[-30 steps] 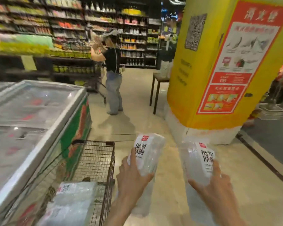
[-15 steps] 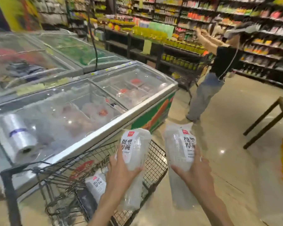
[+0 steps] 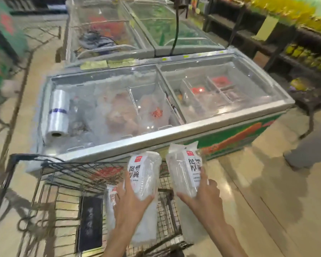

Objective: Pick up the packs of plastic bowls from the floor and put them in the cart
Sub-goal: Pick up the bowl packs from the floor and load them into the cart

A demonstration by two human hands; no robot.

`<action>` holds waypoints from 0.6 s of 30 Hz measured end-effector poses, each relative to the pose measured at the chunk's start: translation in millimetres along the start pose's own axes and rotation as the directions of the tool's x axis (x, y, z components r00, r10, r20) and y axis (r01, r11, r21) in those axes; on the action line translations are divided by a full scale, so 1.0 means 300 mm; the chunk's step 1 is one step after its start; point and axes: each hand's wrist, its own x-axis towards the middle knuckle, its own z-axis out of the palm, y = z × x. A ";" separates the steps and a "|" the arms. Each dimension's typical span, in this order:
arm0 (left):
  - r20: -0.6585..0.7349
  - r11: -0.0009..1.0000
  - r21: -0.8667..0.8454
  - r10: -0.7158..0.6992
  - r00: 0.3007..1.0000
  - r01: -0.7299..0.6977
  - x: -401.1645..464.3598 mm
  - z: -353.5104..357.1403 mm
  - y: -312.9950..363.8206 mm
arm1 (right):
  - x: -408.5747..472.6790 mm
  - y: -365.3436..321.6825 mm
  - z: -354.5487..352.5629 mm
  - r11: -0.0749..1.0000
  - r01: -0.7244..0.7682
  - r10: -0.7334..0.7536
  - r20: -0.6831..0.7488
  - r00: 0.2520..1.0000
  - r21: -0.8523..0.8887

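My left hand [image 3: 132,203] grips a clear pack of plastic bowls [image 3: 144,175] with a white label, held upright over the wire cart [image 3: 50,193]. My right hand [image 3: 204,197] grips a second, like pack of bowls [image 3: 185,171] just past the cart's right side. A third pack [image 3: 110,201] lies inside the cart basket, partly hidden behind my left hand.
A glass-topped chest freezer [image 3: 174,134] stands right behind the cart, with a roll of plastic bags [image 3: 57,114] on its lid. More freezers [image 3: 146,49] lie beyond. Shelves of goods [image 3: 304,43] fill the right. A person's leg [image 3: 308,151] is at the right edge.
My view has swung left and down from the yellow pillar to the freezer. Both hands have carried their packs leftward, bringing the left pack over the cart.
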 end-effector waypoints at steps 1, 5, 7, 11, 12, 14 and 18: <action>-0.003 0.999 0.013 -0.043 0.999 0.043 0.030 0.069 0.002 | 0.066 0.038 0.022 1.000 -0.001 0.001 0.034 0.999 0.003; 0.025 0.980 0.054 -0.192 0.981 0.191 0.091 0.281 -0.045 | 0.177 0.126 0.107 0.999 -0.042 0.042 0.121 0.992 0.005; 0.056 0.970 0.067 -0.239 0.969 0.235 0.123 0.362 -0.075 | 0.187 0.162 0.148 0.996 -0.082 0.078 0.157 0.985 0.021; 0.073 0.945 0.075 -0.324 0.943 0.319 0.228 0.595 -0.170 | 0.227 0.237 0.287 0.992 -0.122 0.111 0.202 0.973 0.043; 0.074 0.949 0.091 -0.308 0.949 0.301 0.247 0.608 -0.151 | 0.219 0.222 0.269 0.990 -0.124 0.109 0.205 0.973 0.060; 0.076 0.937 0.150 -0.328 0.942 0.314 0.304 0.746 -0.221 | 0.238 0.268 0.361 0.989 -0.130 0.112 0.227 0.967 0.066; 0.052 0.913 0.262 -0.337 0.940 0.313 0.386 0.886 -0.288 | 0.257 0.275 0.421 0.989 -0.142 0.129 0.237 0.963 0.037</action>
